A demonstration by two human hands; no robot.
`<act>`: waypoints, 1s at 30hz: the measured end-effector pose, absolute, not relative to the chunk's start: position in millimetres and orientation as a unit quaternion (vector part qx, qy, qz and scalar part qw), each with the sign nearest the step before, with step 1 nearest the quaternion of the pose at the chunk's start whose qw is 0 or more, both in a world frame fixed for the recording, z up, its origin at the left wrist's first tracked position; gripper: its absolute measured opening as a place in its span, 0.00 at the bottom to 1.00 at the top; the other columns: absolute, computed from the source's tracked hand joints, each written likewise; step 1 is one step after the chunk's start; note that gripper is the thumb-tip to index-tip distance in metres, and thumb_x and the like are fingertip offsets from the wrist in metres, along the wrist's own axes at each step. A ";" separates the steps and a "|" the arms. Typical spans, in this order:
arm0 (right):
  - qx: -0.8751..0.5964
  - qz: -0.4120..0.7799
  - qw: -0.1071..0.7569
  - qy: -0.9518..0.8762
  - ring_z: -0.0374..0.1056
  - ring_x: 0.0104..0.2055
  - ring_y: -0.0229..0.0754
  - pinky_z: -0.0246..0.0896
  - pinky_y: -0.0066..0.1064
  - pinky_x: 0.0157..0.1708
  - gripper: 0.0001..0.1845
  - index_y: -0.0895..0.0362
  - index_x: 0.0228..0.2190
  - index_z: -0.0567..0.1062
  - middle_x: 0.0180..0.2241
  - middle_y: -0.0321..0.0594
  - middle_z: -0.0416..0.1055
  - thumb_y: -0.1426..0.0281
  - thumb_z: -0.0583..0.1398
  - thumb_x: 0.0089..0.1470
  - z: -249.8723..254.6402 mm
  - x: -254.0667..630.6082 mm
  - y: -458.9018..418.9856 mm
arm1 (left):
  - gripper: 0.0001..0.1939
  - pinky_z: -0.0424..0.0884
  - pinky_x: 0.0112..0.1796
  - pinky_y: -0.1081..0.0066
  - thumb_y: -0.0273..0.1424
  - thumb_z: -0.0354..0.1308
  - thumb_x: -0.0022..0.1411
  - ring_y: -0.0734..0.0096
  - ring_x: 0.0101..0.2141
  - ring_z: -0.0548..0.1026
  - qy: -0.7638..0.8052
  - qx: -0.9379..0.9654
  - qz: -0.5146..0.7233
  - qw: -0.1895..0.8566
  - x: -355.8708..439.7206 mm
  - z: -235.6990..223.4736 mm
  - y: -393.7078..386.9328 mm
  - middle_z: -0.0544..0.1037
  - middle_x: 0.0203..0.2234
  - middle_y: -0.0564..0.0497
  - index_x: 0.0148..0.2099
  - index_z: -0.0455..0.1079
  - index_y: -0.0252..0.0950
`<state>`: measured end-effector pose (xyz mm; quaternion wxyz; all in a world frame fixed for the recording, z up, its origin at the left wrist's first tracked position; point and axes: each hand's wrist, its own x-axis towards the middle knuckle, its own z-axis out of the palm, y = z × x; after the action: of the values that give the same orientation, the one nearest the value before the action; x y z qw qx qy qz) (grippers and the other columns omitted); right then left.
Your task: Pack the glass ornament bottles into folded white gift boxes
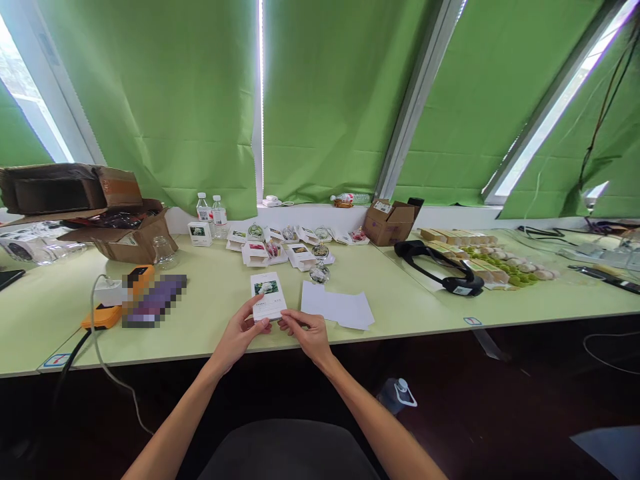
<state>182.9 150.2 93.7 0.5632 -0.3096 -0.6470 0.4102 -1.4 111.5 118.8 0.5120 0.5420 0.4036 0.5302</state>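
A small white cardboard box point(269, 306) printed with a white flower stands tilted at the front of the table. My left hand point(244, 327) is closed round its left side and lower edge. At the lower right corner of the box, the fingers of my right hand point(307, 328) pinch its edge; what lies under the fingertips is hidden. Flat white paper or card pieces point(340, 307) lie just right of the box. Beyond them are a round clear ornament point(319, 273) and several opened white boxes point(255, 252) with more round ornaments beside them.
On the left are cardboard boxes point(127, 241), a glass jar point(164, 253), an orange device point(103, 316) and a cable. Two water bottles point(219, 217) stand at the back. Toward the right are a brown carton point(390, 223), a black headset point(440, 267) and egg-like objects on green trays point(515, 267).
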 end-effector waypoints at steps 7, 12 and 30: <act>-0.328 0.487 0.501 -0.636 0.71 0.25 0.42 0.69 0.34 0.27 0.31 0.58 0.55 0.68 0.25 0.40 0.76 0.57 0.61 0.53 99.8 188.8 152.5 | 0.32 0.74 0.47 0.55 0.38 0.62 0.57 0.61 0.42 0.76 0.403 0.548 0.541 0.495 -0.8 115.8 112.5 0.68 0.56 0.45 0.62 0.59 0.43; -0.329 0.525 0.451 -0.643 0.74 0.31 0.45 0.68 0.32 0.27 0.34 0.59 0.58 0.64 0.32 0.46 0.78 0.57 0.61 0.53 100.7 192.8 157.2 | 0.31 0.73 0.48 0.55 0.38 0.61 0.57 0.59 0.46 0.74 0.399 0.553 0.541 0.493 0.6 117.7 111.2 0.66 0.58 0.45 0.62 0.59 0.43; -0.296 0.536 0.458 -0.645 0.71 0.31 0.38 0.67 0.28 0.26 0.26 0.56 0.53 0.71 0.43 0.45 0.74 0.63 0.60 0.52 104.1 195.2 164.0 | 0.29 0.72 0.48 0.55 0.35 0.61 0.58 0.57 0.49 0.72 0.382 0.562 0.546 0.491 1.8 116.3 108.4 0.69 0.56 0.45 0.61 0.59 0.42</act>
<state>195.2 164.0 104.1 0.4577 -0.2960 -0.6446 0.5361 1.8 108.4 116.3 0.4906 0.5621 0.3816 0.5457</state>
